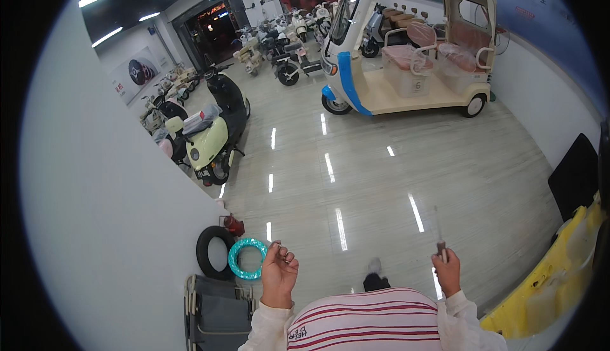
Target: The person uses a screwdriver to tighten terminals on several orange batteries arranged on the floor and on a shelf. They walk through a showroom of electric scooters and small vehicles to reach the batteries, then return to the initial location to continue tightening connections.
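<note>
My right hand is closed round the handle of a screwdriver, whose thin shaft points up and away from me. My left hand is raised with its fingers curled and the thumb and forefinger pinched together. What that pinch holds, if anything, is too small to make out. Both hands are in the air in front of my striped shirt, well apart from each other. Behind the left hand, a turquoise wrapped ring shaped like a tyre leans beside a black tyre.
A folded grey chair stands at the lower left by the white wall. A pale green scooter is parked beyond it. Farther off stands a cream three-wheeler. A yellow panel lies at the right.
</note>
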Tool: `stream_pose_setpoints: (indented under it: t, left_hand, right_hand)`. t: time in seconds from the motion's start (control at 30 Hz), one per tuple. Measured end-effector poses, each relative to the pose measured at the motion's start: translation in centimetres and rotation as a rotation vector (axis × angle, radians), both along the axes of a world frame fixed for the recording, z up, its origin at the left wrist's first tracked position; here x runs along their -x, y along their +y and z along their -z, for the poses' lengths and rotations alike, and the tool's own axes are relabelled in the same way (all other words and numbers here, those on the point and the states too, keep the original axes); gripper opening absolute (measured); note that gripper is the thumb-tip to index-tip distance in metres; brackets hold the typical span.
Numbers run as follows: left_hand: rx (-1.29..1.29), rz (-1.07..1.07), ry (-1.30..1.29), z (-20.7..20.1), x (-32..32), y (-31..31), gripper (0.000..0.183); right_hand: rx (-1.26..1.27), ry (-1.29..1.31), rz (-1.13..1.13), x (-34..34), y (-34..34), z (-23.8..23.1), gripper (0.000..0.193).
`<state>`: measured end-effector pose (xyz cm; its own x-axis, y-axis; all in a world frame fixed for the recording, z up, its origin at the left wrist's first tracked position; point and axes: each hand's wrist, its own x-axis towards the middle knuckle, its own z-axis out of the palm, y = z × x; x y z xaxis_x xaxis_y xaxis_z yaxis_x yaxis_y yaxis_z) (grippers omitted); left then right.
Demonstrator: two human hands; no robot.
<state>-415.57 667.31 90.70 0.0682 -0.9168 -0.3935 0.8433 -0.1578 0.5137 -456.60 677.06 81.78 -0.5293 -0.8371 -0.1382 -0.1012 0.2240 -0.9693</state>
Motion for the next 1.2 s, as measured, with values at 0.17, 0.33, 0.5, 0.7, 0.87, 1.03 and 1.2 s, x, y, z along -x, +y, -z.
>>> stream_pose_setpoints:
  t: [0.17, 0.33, 0.5, 0.7, 0.87, 1.03, 1.2]
  left_hand:
    - [-0.060, -0.041, -0.061, 1.3, -2.1, -16.2, 0.008]
    - [-0.018, -0.195, -0.114, -2.4, -5.4, -29.0, 0.008]
    - [-0.096, -0.536, -0.092, -0.6, -9.2, -37.8, 0.007]
    - [-0.306, -0.765, -0.051, 6.0, -15.5, -52.2, 0.017]
    - [-0.036, -0.670, -0.079, 3.6, -18.5, -73.7, 0.008]
    - [-0.017, -0.368, -0.021, -0.3, -15.3, -97.8, 0.007]
    - [0.038, -0.268, -0.030, -0.9, -13.9, -116.6, 0.007]
  right_hand:
    - [-0.007, -0.097, 0.082, 0.9, -17.3, 3.6, 0.011]
    - [0.102, -0.143, -0.155, -3.3, -42.2, -1.2, 0.012]
    - [0.204, -0.024, -0.615, -11.8, -63.7, -5.3, 0.021]
    - [0.125, 0.116, -0.927, -18.3, -82.6, -4.7, 0.024]
    - [0.026, 0.058, -0.761, -17.9, -96.9, -3.5, 0.025]
    - [0.058, 0.025, -0.450, -14.4, -109.9, -2.2, 0.020]
    - [-0.122, -0.115, -0.174, -12.4, -123.6, 0.5, 0.016]
